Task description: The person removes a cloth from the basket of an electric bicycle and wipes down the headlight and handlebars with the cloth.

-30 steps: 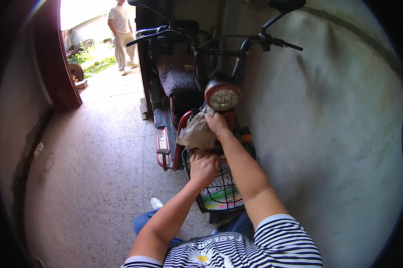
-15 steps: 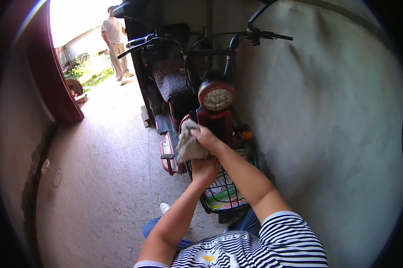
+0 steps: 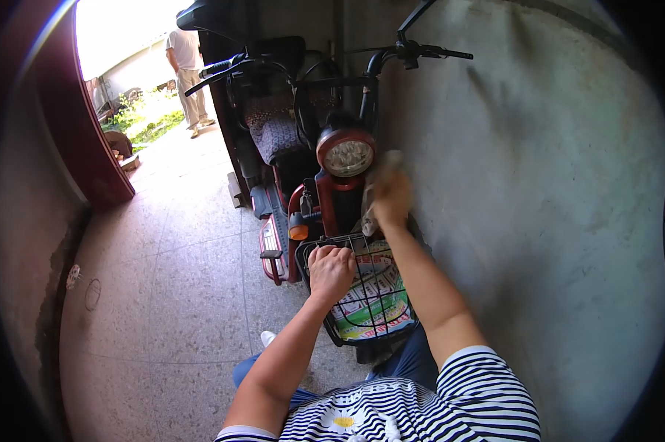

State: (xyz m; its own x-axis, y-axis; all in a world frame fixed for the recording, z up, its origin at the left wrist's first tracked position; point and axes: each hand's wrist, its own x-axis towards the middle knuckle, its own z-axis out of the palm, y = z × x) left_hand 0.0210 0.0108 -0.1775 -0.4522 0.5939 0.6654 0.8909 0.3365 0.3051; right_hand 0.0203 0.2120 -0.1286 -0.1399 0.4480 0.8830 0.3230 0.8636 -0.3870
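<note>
My left hand (image 3: 331,273) is closed over the rear rim of the black wire basket (image 3: 341,342) on the front of an electric scooter. Printed paper sheets (image 3: 376,298) in bright colours lie inside the basket. Blurred by motion, my right hand (image 3: 393,200) grips a greyish cloth (image 3: 369,221) beside the scooter's right front, just below and right of the round headlight (image 3: 348,158). The right turn signal is hidden behind this hand and cloth. An orange turn signal (image 3: 298,227) shows on the other side, left of the red front frame (image 3: 325,206).
A grey wall (image 3: 539,184) stands close on the right of the scooter. Handlebars (image 3: 439,51) stick out above. To the left are the speckled floor (image 3: 177,295) and a dark red door frame (image 3: 100,147). A person (image 3: 185,70) stands outside the doorway.
My right hand has swung rightwards and up with the cloth, from left of the front frame to the scooter's right side. My left hand has moved onto the basket rim; the left turn signal is now uncovered.
</note>
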